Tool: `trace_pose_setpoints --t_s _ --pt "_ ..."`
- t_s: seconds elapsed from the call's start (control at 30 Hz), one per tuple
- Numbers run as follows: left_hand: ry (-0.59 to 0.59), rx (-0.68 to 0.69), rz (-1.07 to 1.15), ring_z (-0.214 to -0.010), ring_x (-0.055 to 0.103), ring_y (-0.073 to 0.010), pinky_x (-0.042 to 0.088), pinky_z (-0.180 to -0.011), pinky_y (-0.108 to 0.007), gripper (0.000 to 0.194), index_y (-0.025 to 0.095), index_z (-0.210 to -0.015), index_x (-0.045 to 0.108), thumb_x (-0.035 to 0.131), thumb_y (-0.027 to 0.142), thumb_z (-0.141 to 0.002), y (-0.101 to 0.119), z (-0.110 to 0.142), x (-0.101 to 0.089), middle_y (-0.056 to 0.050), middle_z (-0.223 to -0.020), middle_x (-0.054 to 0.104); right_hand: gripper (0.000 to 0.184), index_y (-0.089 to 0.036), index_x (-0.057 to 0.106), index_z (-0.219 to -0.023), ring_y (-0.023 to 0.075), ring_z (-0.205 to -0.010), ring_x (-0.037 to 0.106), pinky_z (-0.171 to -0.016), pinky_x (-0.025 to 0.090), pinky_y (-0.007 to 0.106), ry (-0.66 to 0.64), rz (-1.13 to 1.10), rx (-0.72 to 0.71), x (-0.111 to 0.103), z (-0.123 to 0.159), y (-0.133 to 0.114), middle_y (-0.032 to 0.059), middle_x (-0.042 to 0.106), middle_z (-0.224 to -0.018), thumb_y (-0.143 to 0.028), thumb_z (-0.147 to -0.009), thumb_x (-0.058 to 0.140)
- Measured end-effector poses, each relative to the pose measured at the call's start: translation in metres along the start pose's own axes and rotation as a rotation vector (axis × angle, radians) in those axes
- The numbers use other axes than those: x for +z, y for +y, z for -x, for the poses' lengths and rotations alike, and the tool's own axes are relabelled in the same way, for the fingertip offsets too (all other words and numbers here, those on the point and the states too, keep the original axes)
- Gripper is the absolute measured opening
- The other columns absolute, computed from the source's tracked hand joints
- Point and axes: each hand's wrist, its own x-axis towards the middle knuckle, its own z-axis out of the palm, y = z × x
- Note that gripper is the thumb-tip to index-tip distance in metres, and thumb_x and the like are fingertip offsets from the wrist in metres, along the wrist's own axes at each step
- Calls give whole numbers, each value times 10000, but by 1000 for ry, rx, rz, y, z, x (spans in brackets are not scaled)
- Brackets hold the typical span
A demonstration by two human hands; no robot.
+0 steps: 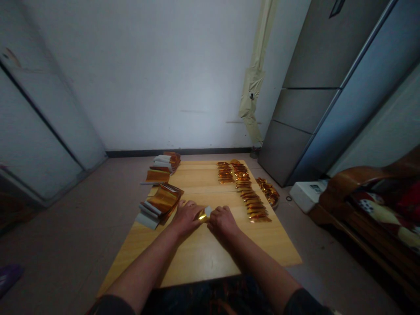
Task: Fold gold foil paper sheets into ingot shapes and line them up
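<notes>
1. A small piece of gold foil, a pale tab showing at one end, is held between my hands, just above the middle of the light wooden table.
2. My left hand is curled nearly closed, its fingers pressed against the foil from the left.
3. My right hand is equally closed and meets the foil from the right. In this dim view, the fingers seem to pinch it, though the exact grip is hard to make out.
4. Just beside my left hand, a stack of gold foil strips interleaved with white paper lies at the table's left edge.
5. A second stack of foil and white paper sits at the far left corner, partly beyond the table's edge.
6. Two rows of folded gold pieces run from the far edge toward the right side.
7. A heap of gold pieces on a dish sits just off the right edge.
</notes>
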Motion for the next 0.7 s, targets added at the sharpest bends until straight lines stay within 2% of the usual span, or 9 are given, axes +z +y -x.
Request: trace_pose_setpoints --t_s 0.17,0.33,0.53,0.7 --pt "11 10 -4 -1009 553 -235 212 -1018 -494 220 251 -966 627 568 423 -843 -1 1 2 -22 -934 690 180 -192 695 -886 205 -939 551 -778 308 334 21 -39 159 3 2 -14 73 699 -954 -271 -927 539" --pt "28 -16 -11 -977 557 -233 237 -1014 -484 206 226 -884 601 572 422 -828 -3 2 5 -24 -890 666 146 -218 671 -951 217 -943 555 -755 318 329 94 -42 284 7 2 -23 65 686 -963 -282 -930 542" --pt "38 -12 -32 -950 546 -228 262 -982 -473 166 219 -842 587 588 382 -807 -5 3 11 -21 -866 659 202 -198 691 -900 230 -925 565 -890 302 410 64 21 175 11 3 -24 93 687 -915 -209 -939 493" --pt "40 62 -41 -1025 531 -238 227 -1000 -495 206 277 -1026 626 563 335 -839 -7 7 11 -14 -1014 698 231 -197 696 -914 218 -931 561 -1012 227 467 49 17 137 10 4 -17 90 689 -905 -173 -924 466"
